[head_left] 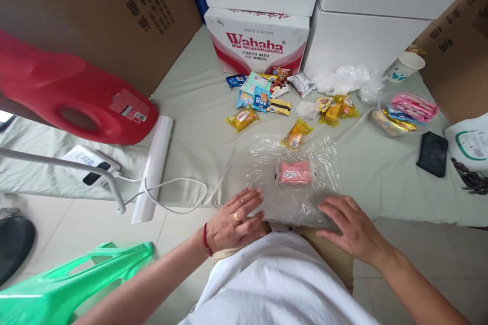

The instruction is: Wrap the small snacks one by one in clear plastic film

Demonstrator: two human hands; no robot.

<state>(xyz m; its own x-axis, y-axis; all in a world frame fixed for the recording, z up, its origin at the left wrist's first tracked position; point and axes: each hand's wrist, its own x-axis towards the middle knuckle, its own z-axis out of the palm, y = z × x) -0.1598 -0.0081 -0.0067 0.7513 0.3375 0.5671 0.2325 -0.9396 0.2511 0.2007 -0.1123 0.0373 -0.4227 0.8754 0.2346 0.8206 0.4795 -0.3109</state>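
Pink snack packet (295, 172) sits mid-sheet on clear plastic film (293, 177) laid over the table edge — nothing wrapped yet, folding all left, I'd judge. Left hand (234, 220) and right hand (348, 228) rest flat at the film's near edge (fingers loosely spread, gripping nothing); packet lies beyond the fingertips, untouched.

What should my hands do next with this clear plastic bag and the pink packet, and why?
Probably lift the bag's near edge to open it. Both the left hand and the right hand lie flat on the near edge of the clear plastic bag, holding nothing. The pink packet lies at the bag's middle; whether it is inside or on top is unclear.
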